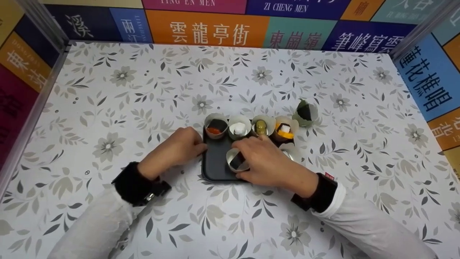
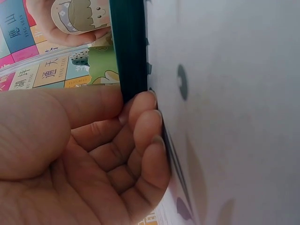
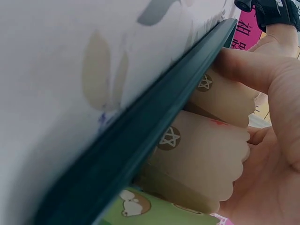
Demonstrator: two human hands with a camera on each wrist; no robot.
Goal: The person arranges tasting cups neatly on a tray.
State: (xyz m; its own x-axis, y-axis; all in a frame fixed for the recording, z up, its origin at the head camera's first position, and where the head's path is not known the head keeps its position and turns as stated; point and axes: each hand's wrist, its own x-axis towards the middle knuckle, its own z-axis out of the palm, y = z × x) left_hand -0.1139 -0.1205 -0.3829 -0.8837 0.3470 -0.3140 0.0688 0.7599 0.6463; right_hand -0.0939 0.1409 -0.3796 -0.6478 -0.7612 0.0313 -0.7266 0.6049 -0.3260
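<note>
A dark rectangular tray (image 1: pixel 217 154) lies on the table. My left hand (image 1: pixel 178 147) grips its left side; in the left wrist view, thumb and curled fingertips meet at the tray's wall (image 2: pixel 131 47). Inside the tray, my right hand (image 1: pixel 267 162) holds a small paper cup (image 1: pixel 235 160) with a dark piece in it. Behind it stands a row of cups: one with a dark piece and orange filling (image 1: pixel 215 127), one with white filling (image 1: pixel 239 128), one with a green item (image 1: pixel 261 126) and one with yellow and white pieces (image 1: pixel 285 128).
Another scalloped cup (image 1: pixel 291 151) is partly covered by my right hand. Outside the tray, beyond its back right corner, sits a green cup (image 1: pixel 305 113) with a dark piece. Coloured panels with lettering (image 1: pixel 215 30) border the flower-patterned table (image 1: pixel 151 82).
</note>
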